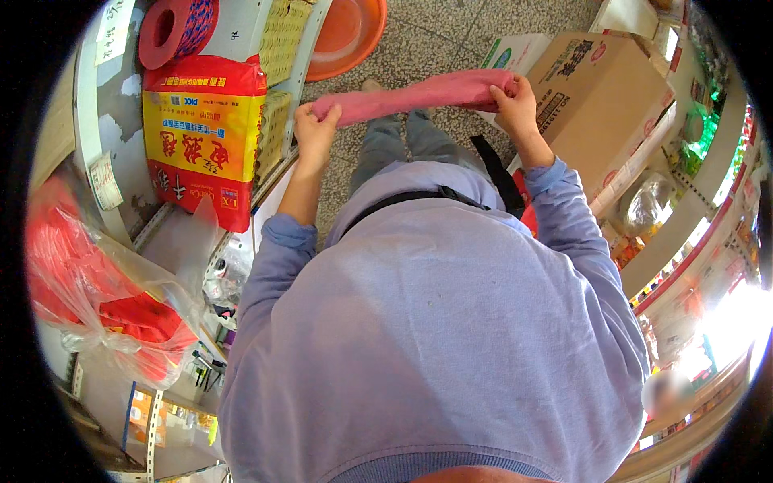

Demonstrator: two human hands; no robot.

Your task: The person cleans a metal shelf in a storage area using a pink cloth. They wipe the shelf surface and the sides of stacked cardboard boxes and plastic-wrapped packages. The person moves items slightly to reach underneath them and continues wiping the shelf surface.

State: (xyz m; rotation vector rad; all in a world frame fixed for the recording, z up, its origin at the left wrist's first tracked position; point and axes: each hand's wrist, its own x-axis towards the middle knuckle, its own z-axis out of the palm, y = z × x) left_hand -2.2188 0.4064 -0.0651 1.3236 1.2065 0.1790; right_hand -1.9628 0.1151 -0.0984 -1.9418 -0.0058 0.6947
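Note:
A pink cloth (416,96), stretched into a long strip, spans the space between my two hands. One end is pinched by my left hand (315,134), thumb on top. My right hand (518,107) grips the other end, with its thumb pressed on the fabric and the cloth bunched at the fingers. The strip hangs over the speckled floor, in front of my legs and shoes. Its middle sags slightly and touches nothing else that I can make out.
On the left shelf are a red-and-yellow printed package (202,139) and a roll of cord (178,30). Below them hangs a clear plastic bag (109,290) with red contents. An orange basin (344,36) lies ahead; a large cardboard box (595,108) stands on the right, before stocked shelves.

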